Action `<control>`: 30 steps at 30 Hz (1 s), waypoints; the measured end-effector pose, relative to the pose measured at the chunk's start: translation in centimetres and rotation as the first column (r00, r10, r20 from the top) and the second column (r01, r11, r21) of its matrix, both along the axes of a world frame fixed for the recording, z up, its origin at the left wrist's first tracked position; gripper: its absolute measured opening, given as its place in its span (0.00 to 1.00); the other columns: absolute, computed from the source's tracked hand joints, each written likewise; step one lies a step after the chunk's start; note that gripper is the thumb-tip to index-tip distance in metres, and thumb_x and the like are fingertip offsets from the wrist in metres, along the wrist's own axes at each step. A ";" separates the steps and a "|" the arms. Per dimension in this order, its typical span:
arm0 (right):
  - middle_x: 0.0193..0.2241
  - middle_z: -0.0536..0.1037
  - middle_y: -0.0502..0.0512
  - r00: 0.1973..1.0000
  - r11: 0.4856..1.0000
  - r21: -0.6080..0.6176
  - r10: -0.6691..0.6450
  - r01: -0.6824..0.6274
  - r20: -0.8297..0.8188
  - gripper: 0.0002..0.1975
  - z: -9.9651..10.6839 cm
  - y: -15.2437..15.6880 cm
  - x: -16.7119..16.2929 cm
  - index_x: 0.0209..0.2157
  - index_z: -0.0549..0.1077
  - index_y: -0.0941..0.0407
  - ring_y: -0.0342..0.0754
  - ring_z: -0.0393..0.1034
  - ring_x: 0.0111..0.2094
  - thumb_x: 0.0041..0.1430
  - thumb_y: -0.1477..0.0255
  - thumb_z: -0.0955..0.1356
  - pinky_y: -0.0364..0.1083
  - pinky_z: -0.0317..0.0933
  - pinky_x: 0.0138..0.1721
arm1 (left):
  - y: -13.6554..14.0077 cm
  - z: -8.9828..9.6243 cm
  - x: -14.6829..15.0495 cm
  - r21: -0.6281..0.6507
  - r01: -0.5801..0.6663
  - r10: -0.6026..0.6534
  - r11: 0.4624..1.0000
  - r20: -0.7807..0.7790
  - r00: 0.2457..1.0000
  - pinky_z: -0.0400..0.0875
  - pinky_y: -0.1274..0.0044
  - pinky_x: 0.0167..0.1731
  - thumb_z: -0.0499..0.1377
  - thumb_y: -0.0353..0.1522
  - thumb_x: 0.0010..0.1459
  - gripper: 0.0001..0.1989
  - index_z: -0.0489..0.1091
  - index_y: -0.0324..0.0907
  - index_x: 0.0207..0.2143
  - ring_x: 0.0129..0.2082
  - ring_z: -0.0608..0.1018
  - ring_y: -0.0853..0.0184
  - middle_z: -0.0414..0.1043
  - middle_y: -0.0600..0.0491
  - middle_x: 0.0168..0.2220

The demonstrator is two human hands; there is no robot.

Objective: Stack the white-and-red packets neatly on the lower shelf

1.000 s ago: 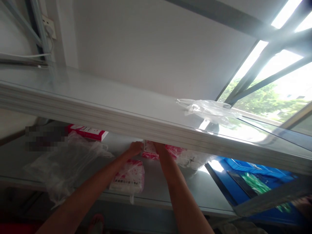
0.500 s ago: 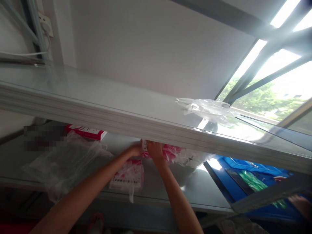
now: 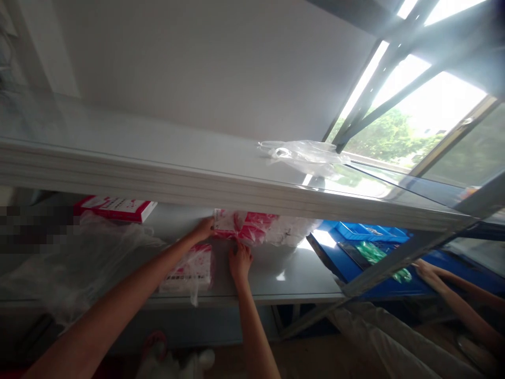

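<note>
Head-worn camera looks forward, low beneath the shelf (image 3: 158, 179).

Your left hand (image 3: 204, 230) touches a red-and-white printed packet in clear plastic (image 3: 240, 226). Below it you see a white packet with red print (image 3: 185, 268). A flat red-and-white box (image 3: 114, 208) lies on the pale grey shelf (image 3: 288, 273). Right of that, a bright blue tray (image 3: 363, 231) holds green film (image 3: 374, 255).

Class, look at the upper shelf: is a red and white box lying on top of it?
No, the upper shelf carries only a crumpled clear plastic bag; the red and white box lies on the lower shelf.
</note>
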State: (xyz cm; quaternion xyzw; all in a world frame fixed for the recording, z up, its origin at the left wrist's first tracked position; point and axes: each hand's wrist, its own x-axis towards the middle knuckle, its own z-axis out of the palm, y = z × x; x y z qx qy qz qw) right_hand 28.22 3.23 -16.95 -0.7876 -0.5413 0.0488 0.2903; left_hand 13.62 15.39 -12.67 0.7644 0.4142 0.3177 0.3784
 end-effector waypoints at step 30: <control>0.44 0.75 0.61 0.746 0.819 0.495 0.518 -0.291 -0.418 0.19 -0.2 1.2 -1.7 0.47 0.71 0.56 0.52 0.67 0.46 0.60 0.61 0.60 0.52 0.58 0.51 | -16.2 3.8 -11.0 0.211 -0.790 0.661 0.576 0.448 0.602 0.70 0.71 0.40 0.54 0.40 0.56 0.15 0.68 0.42 0.43 0.39 0.75 0.63 0.71 0.48 0.44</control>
